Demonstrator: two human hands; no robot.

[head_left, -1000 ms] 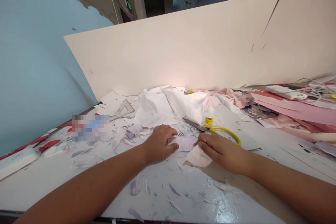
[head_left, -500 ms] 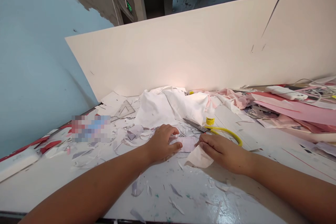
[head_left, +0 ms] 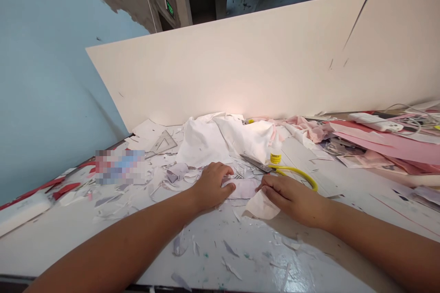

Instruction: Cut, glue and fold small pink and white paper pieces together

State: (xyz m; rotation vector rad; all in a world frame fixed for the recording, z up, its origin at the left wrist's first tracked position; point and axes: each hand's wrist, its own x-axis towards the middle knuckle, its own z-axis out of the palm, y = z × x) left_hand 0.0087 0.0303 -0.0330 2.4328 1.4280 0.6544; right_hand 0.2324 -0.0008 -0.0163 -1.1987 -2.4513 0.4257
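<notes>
A pale lilac strip (head_left: 243, 189) lies flat on the table between my hands. My left hand (head_left: 213, 185) rests at its left end, thumb and fingers apart, holding nothing. At the other end, my right hand (head_left: 288, 197) is closed on a small white piece of cloth or paper (head_left: 262, 205), which hangs out below the fingers onto the table. Its fingertips also reach the strip's right end. Just beyond that hand lie scissors with yellow handles (head_left: 299, 175), blades pointing left. A small white glue bottle with a yellow label (head_left: 275, 156) stands upright behind them.
Crumpled white cloth (head_left: 220, 139) is heaped behind my hands, before an upright white board (head_left: 227, 68). Paper scraps (head_left: 177, 171) and a clear set square (head_left: 163, 143) lie left. Pink and red sheets (head_left: 392, 146) and a white power strip (head_left: 375, 122) lie right.
My left thumb has drawn back slightly to the left, baring a little more of the lilac strip. My right hand and the white piece look the same.
</notes>
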